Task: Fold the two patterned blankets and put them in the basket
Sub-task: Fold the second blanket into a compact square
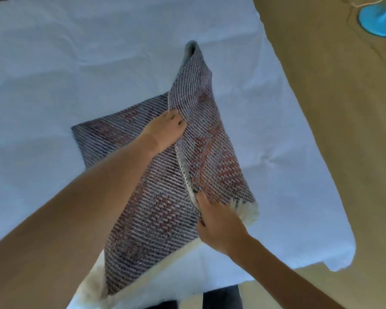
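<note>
One patterned blanket, woven in grey-blue and dull red with a white fringe, lies partly folded on the white bed sheet. Its right half is lifted up and curls over toward the left. My left hand grips the raised fold near its far edge. My right hand pinches the near edge of the same raised layer by the fringe. A second blanket and a basket are not in view.
The bed's right edge runs diagonally from top centre to lower right, with tan floor beyond it. A blue fan base stands on the floor at top right. The bed's near edge is just below the blanket.
</note>
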